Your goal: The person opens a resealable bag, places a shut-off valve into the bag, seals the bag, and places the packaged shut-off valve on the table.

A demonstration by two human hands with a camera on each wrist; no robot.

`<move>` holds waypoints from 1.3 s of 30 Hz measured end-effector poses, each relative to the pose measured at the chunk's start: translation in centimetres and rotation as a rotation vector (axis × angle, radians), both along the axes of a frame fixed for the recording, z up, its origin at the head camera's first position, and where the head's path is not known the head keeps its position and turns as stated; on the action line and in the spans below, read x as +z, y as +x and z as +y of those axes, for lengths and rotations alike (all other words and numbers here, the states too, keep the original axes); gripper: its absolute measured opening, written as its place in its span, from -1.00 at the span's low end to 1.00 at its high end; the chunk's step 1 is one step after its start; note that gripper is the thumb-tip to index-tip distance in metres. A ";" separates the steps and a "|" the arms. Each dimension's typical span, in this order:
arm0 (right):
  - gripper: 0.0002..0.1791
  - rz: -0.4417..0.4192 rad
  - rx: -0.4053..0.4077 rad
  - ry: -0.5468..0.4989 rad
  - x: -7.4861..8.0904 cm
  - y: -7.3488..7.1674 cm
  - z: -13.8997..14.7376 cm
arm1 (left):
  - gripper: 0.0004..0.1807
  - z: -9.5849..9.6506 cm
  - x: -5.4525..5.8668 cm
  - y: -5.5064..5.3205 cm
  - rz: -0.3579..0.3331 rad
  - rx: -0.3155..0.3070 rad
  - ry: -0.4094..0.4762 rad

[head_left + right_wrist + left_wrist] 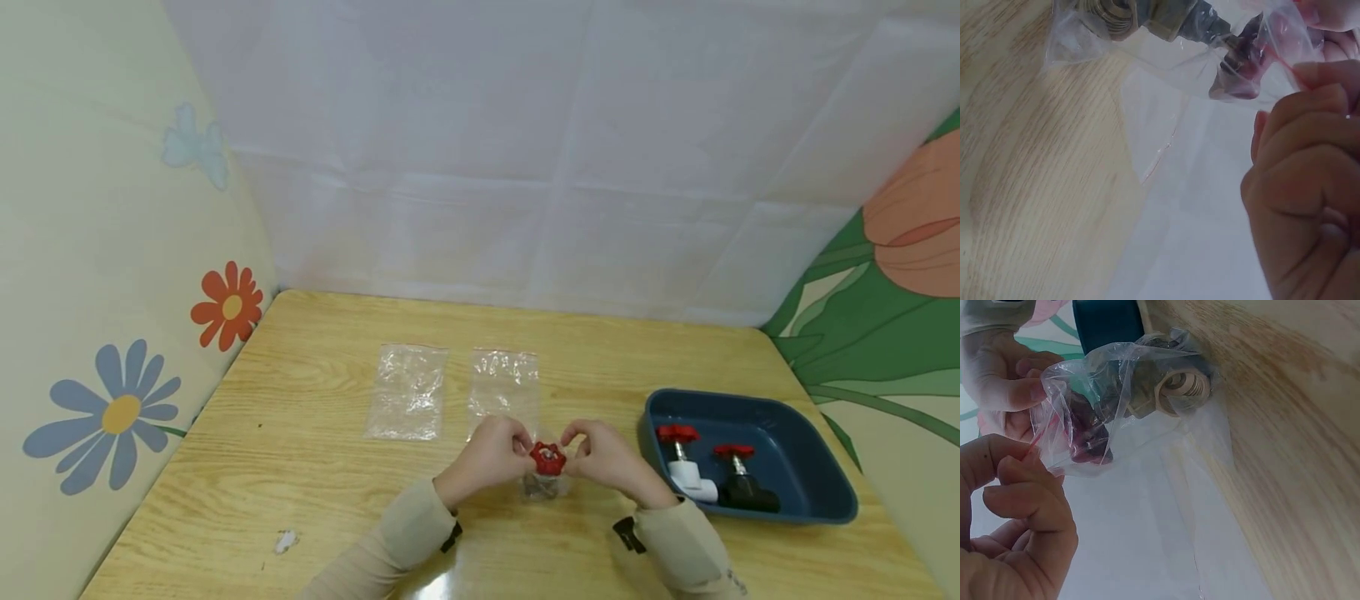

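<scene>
A valve with a red handwheel [548, 457] stands inside a clear zip bag [542, 490] on the table. In the left wrist view its metal body [1141, 394] ends in a threaded opening low in the bag, and the dark red wheel sits near the bag's mouth. My left hand [491, 458] pinches one side of the bag's red-lined rim between thumb and fingers. From the opposite side my right hand [609, 460] pinches the same rim, also seen in the right wrist view, where the bag [1172, 53] hangs between the hands.
Two flat clear zip bags [407, 392] [504, 383] lie side by side behind my hands. To the right stands a blue tray [821, 475] holding a white valve [690, 481] and a black valve [748, 492], both red-wheeled. A small white patch [286, 542] marks the table at left.
</scene>
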State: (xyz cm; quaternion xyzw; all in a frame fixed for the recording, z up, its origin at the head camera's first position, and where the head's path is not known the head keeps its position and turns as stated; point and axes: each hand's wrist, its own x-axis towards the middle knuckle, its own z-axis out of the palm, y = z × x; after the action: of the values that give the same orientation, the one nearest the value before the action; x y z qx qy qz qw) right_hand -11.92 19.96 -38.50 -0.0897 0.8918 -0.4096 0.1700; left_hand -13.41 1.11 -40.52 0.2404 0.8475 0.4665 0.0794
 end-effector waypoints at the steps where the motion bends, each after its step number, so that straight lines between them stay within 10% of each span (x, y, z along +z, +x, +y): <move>1: -0.69 -0.006 -0.004 -0.010 0.0 0.0 0.0 | -0.94 0.0 0.0 0.0 -0.007 0.000 0.006; 39: -0.77 0.054 -0.181 -0.017 2.7 0.5 0.4 | -0.89 -1.5 2.1 -0.8 -0.049 0.041 0.156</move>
State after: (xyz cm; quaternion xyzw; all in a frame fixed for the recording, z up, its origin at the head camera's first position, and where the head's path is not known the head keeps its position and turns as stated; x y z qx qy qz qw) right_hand -11.45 20.35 -35.76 -0.0209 0.8971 -0.4281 0.1075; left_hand -14.18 -0.38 -38.47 0.2168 0.8110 0.5386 0.0716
